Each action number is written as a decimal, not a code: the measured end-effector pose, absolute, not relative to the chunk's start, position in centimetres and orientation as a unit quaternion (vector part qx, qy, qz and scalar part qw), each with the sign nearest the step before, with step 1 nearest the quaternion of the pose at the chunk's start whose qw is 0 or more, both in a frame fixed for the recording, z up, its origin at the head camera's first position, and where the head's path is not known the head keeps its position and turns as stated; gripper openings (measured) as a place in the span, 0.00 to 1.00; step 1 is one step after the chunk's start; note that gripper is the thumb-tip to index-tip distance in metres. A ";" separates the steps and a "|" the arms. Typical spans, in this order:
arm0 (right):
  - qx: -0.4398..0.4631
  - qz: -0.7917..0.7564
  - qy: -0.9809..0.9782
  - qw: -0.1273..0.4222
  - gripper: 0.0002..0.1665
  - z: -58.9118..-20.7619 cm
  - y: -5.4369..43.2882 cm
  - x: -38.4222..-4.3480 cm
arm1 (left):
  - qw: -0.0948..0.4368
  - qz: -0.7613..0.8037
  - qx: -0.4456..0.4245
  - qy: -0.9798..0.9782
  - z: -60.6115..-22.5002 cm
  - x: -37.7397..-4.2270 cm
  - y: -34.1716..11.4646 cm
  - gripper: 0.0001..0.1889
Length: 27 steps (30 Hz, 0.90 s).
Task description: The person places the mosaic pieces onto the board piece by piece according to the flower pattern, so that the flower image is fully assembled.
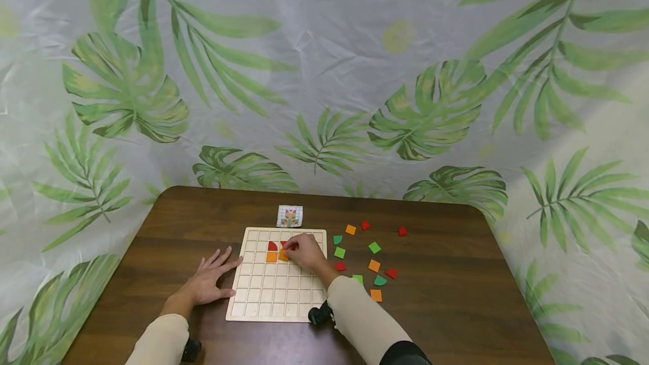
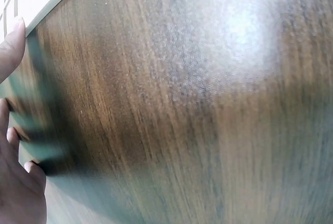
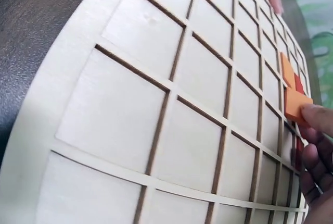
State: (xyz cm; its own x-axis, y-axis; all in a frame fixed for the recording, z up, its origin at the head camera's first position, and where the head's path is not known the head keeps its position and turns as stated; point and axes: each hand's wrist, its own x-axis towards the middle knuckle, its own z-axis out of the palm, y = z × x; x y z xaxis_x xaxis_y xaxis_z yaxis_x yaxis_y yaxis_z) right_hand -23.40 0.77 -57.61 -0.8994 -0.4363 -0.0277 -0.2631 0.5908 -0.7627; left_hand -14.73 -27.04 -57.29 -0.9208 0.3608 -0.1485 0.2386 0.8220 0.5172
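Observation:
A pale wooden grid board (image 1: 261,296) lies on the table. My right hand (image 1: 306,251) pinches an orange square tile (image 3: 296,103) between thumb and fingers, over a cell in the board's upper part. Left of it, another orange square tile (image 1: 271,257) sits in a cell, with a red quarter-round tile (image 1: 272,246) in the cell above. A second red piece (image 1: 283,243) shows partly behind the fingers. My left hand (image 1: 207,281) rests with fingers spread at the board's left edge; in the left wrist view its thumb (image 2: 14,47) touches the rim.
Right of the board, loose tiles lie scattered on the brown table (image 1: 456,297): several orange squares (image 1: 374,266), green squares (image 1: 374,248), green quarter-rounds (image 1: 380,280) and red pieces (image 1: 391,273). Behind the board lies a small printed pattern card (image 1: 290,216). A leaf-patterned curtain (image 1: 334,72) hangs at the back.

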 end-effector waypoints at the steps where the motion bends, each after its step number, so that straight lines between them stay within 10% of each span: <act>1: -0.198 -0.403 0.887 0.107 0.03 -57.6 0.7 -23.3 | 0.121 0.253 0.159 0.947 -57.3 -14.7 -27.0 0.43; 27: -0.250 -0.295 0.919 0.079 0.12 -57.5 0.5 -22.7 | 0.123 0.255 0.160 0.946 -57.2 -14.7 -27.0 0.43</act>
